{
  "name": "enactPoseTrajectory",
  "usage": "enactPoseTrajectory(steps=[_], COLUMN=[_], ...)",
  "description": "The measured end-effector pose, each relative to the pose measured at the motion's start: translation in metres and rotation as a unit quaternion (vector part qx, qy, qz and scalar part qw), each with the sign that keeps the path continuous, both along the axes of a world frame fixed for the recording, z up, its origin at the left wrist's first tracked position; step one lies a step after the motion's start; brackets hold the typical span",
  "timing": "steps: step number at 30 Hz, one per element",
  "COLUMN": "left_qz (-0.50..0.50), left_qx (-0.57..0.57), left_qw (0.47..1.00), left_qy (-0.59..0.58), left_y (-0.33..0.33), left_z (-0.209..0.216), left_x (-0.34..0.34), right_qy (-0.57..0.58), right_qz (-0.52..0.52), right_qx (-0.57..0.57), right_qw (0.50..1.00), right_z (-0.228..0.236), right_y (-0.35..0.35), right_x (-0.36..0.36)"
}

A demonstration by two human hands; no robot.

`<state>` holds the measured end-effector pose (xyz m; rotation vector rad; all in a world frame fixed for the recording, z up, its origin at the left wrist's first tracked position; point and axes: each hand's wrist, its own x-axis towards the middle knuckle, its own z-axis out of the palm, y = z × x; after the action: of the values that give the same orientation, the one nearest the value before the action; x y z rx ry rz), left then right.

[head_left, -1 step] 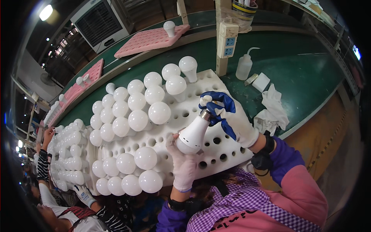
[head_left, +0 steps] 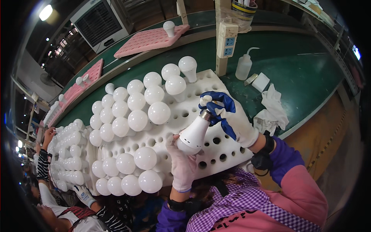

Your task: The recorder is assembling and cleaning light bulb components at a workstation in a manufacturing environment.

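Note:
A white light bulb (head_left: 193, 133) is tilted over the foam board (head_left: 174, 133), its metal screw base pointing up and away and its dome toward me. My left hand (head_left: 183, 164), in a white glove, is closed around the dome end. At the screw base, the fingers of my right hand (head_left: 224, 116) are closed; that glove is white with blue-coated fingers. Something small and white shows at those fingertips, and I cannot make out what it is. Rows of round white bulbs (head_left: 148, 157) stand dome up in the board, beside several bare holes.
On the green bench (head_left: 305, 77) to the right are a squeeze bottle (head_left: 244, 66), a small white box (head_left: 261, 82) and a crumpled white cloth (head_left: 273, 108). A post carries a socket strip (head_left: 227, 40). Pink trays (head_left: 148, 41) lie beyond. A co-worker's gloved hand (head_left: 84, 194) is at lower left.

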<state>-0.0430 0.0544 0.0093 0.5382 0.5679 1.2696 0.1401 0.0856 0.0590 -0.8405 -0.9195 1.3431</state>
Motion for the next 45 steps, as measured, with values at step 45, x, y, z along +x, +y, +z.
enactPoseTrajectory(steps=[45], left_qz=[-0.037], left_qx=[0.259], left_qw=[0.822], left_qy=[0.506], left_y=[-0.002], left_z=[0.004], left_x=[-0.021], right_qy=[-0.547], right_qz=[0.115], right_qx=[0.255], right_qw=[0.789], right_z=[0.026], right_y=[0.009], right_x=[0.035])
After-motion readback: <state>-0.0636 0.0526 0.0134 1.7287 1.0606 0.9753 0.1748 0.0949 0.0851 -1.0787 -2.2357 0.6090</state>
